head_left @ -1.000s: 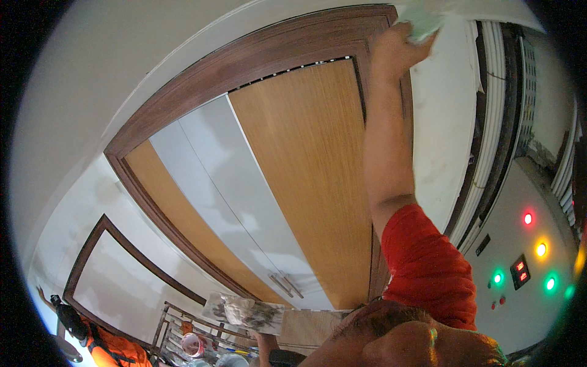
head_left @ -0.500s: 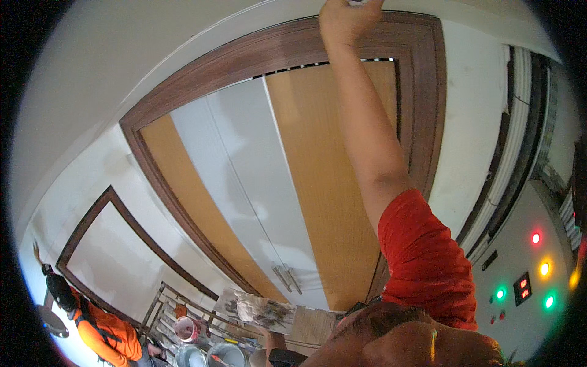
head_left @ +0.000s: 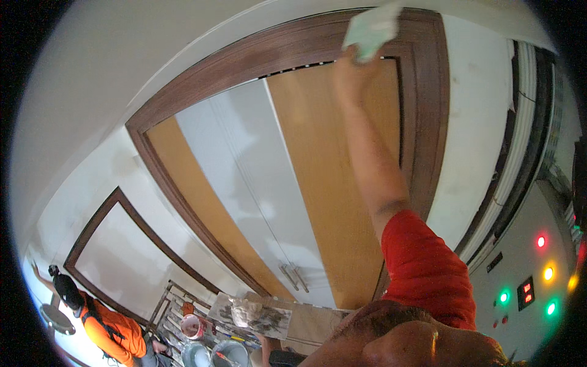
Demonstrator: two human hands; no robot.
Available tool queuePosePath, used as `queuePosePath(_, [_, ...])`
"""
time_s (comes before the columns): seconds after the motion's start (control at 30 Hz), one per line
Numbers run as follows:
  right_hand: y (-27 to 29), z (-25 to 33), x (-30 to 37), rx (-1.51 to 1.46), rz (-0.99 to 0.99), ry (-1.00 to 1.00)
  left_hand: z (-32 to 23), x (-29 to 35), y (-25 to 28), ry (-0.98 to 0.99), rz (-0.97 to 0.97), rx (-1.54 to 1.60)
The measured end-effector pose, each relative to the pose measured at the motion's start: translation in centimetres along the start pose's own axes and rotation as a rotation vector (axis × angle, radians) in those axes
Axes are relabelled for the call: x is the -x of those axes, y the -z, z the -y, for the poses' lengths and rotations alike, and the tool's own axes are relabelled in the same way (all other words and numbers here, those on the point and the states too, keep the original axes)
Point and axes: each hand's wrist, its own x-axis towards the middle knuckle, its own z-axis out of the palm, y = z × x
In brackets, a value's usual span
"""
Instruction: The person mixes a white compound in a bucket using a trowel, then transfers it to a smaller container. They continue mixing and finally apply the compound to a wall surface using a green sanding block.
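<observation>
My right hand (head_left: 358,70) is raised in front of the wooden door frame, at the top of the cabinet doors. It grips a flat, pale whitish-green scraper (head_left: 372,29), blurred by motion, whose broad end points up. Low in the view, my left hand (head_left: 264,344) is partly hidden beneath a smeared putty board (head_left: 275,321), which it supports. A lump of white putty (head_left: 246,311) lies on that board. Behind are white and tan cabinet doors (head_left: 244,183) set within the brown frame (head_left: 428,92).
A person in orange (head_left: 113,330) stands at the lower left, one arm raised to the wall. Several buckets (head_left: 197,353) are below, near a slatted rack (head_left: 168,306). On the right is a grey control panel (head_left: 520,263) with lit lamps, beside vertical pipes (head_left: 520,92).
My right hand has come down from the upper edge, and the scraper now shows in full view. The putty board has shifted slightly down. The other person's raised arm has moved.
</observation>
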Motion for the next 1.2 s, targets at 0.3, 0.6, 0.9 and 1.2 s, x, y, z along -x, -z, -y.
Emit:
queuePosePath(0.3, [9.0,9.1,-12.4,0.032,-0.065,0.327,0.8,-0.6,-2.8,0.032,0.055,-0.001])
queuePosePath(0.6, [16.6,10.9,-3.7,0.417,0.455,0.26,5.8,-1.4,-5.8,0.163,0.628,0.451])
queuePosePath(0.9, [22.4,4.6,12.0,0.51,1.789,1.286,13.8,-5.9,-12.1,0.453,0.423,0.655])
queuePosePath(1.2, [21.8,6.0,11.7,0.46,1.602,1.278,10.8,-3.4,-14.8,0.694,0.545,1.22])
